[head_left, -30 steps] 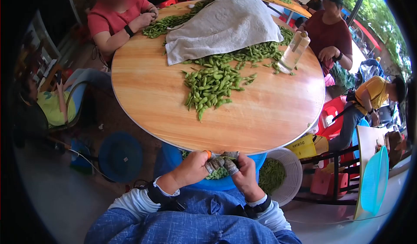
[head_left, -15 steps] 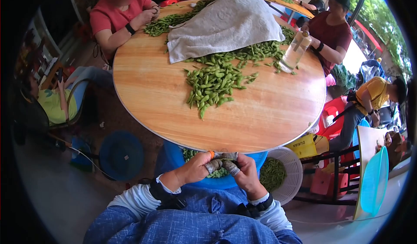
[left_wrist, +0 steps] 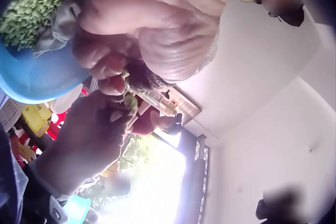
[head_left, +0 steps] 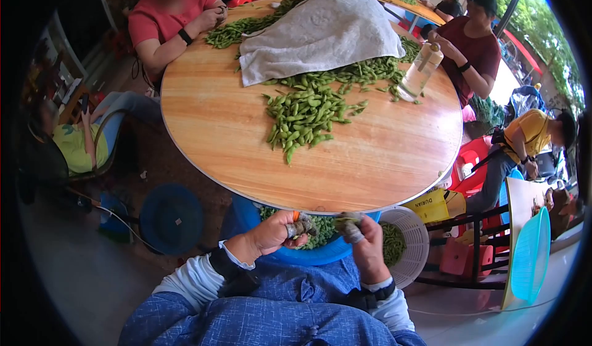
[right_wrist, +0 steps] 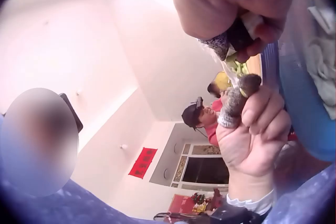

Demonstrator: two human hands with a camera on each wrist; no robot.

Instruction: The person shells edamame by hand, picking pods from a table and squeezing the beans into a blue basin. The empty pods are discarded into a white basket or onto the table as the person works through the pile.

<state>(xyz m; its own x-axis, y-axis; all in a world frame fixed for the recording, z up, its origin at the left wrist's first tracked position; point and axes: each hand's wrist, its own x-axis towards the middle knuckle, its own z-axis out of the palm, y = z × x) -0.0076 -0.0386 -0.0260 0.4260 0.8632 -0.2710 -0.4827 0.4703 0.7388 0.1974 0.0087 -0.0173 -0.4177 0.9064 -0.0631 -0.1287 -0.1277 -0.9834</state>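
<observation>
While the left hand [head_left: 269, 233] curls its fingers, on what if anything we cannot tell, the right hand [head_left: 369, 250], just apart from it, pinches what we judge a green pod [left_wrist: 130, 101]. We place this pod at the right fingertips, facing the left hand; its long axis we cannot read. Beneath, we note shelled beans [head_left: 323, 232] in a blue basin [head_left: 316, 258]; ahead, a pod heap [head_left: 303, 119] upon the table [head_left: 209, 130].
</observation>
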